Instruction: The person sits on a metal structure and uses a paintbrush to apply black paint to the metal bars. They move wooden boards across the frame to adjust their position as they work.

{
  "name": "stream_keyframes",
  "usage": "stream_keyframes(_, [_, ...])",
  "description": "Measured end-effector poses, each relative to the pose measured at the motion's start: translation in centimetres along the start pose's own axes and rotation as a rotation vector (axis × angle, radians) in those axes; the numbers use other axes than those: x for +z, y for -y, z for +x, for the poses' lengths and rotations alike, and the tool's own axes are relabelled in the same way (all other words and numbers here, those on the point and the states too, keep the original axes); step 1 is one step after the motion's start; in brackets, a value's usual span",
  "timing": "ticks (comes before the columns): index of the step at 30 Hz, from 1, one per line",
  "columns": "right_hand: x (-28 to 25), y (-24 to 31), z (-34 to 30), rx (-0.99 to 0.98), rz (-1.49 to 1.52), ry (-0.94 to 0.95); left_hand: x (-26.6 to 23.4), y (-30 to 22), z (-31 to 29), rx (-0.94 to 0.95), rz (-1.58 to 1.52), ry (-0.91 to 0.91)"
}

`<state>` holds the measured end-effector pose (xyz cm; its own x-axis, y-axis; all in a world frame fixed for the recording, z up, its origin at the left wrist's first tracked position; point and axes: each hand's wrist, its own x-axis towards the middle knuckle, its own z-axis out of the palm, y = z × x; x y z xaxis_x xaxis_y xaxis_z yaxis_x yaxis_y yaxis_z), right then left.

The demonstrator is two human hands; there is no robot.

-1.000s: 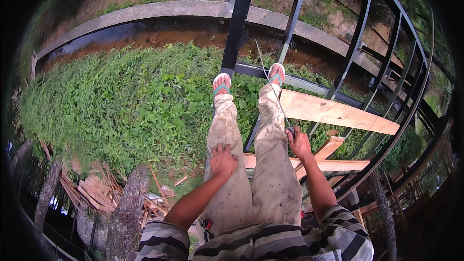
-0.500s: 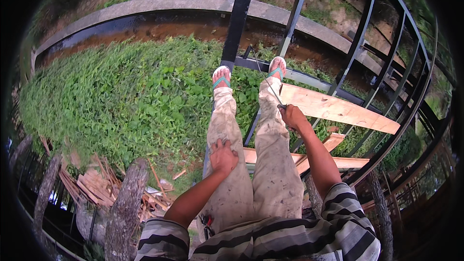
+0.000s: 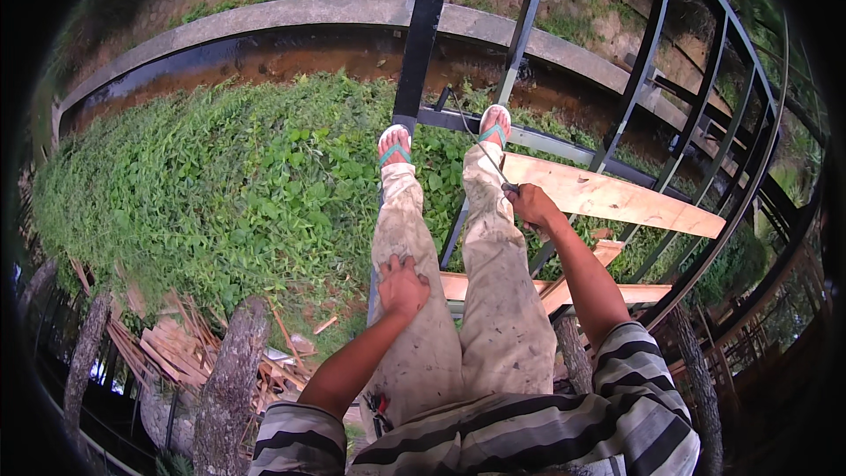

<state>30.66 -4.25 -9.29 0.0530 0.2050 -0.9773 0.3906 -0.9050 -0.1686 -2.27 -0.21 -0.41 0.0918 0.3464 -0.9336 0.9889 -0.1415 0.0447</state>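
My right hand [image 3: 534,205] is closed around the dark end of a thin, dark, slightly bent cable or rod [image 3: 491,159]. It stretches up past my right shin to the dark crossbeam near my feet. Whether it is stiff or flexible, I cannot tell. Resting on my left leg near the knee, my left hand [image 3: 404,287] has its fingers spread and holds nothing. My trousers [image 3: 502,300] are beige and stained. Both feet, in white flip-flops [image 3: 395,145] with teal straps, stand on the metal frame.
A black steel beam [image 3: 426,26] runs away from my left foot. Wide wooden planks [image 3: 608,192] lie across the frame at right, with gaps between its bars. Green plants [image 3: 238,176] grow far below at left, beyond them a water channel [image 3: 308,48]. Scrap wood [image 3: 181,348] lies near tree trunks [image 3: 231,388].
The view has shifted slightly, so the frame, feet and planks appear a little further left. My right hand keeps its grip, and my left hand still rests on my leg.
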Motion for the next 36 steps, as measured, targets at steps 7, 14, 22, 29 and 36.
stream_keyframes(7, [-0.2, -1.0, -0.2, -0.004, -0.024, -0.113, -0.3, -1.0, 0.0, -0.019, -0.007, 0.004])
stream_keyframes(14, [0.8, -1.5, 3.8, 0.017, -0.216, -0.210, 0.0, -1.4, 0.1, -0.013, -0.018, 0.002])
stream_keyframes(22, [2.6, -2.7, 1.3, 0.046, -0.081, -0.355, 0.6, -1.6, 0.2, -0.038, -0.027, 0.000])
stream_keyframes(29, [0.3, -4.2, -1.5, -0.044, -0.031, -0.189, 0.0, -1.9, -0.1, -0.035, 0.005, -0.001])
stream_keyframes(36, [1.5, -2.7, -8.1, 0.179, 0.697, -0.087, 0.4, -1.5, 0.1, -0.040, -0.018, 0.008])
